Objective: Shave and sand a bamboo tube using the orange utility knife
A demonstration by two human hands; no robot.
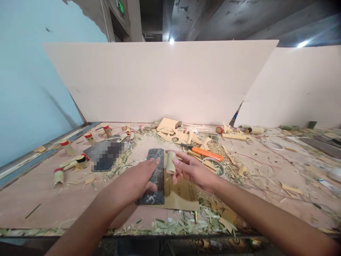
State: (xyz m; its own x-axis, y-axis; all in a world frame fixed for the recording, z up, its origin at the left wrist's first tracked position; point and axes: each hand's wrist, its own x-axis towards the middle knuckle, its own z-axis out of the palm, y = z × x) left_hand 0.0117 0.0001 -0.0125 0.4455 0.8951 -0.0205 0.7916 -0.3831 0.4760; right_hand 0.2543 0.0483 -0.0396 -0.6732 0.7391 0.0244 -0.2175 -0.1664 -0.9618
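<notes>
A short pale bamboo tube (171, 163) is held upright in my right hand (190, 167), between the thumb and fingers. My left hand (145, 174) rests on a dark, scuffed flat board (157, 192), its fingers stretched out and the thumb apart. Under the board's right side lies a brown sheet of sandpaper (182, 195) with print on it. Just beyond my right hand is an orange utility knife (207, 153), and beside it a roll of tape (214, 166).
Several bamboo tubes with red tops (59, 176) stand or lie at the left. A dark flat device (106, 160), partly blurred out, lies near them. Bamboo shavings (181, 225) and torn yellow pieces (183, 137) litter the table. A white panel (165, 81) stands along the back.
</notes>
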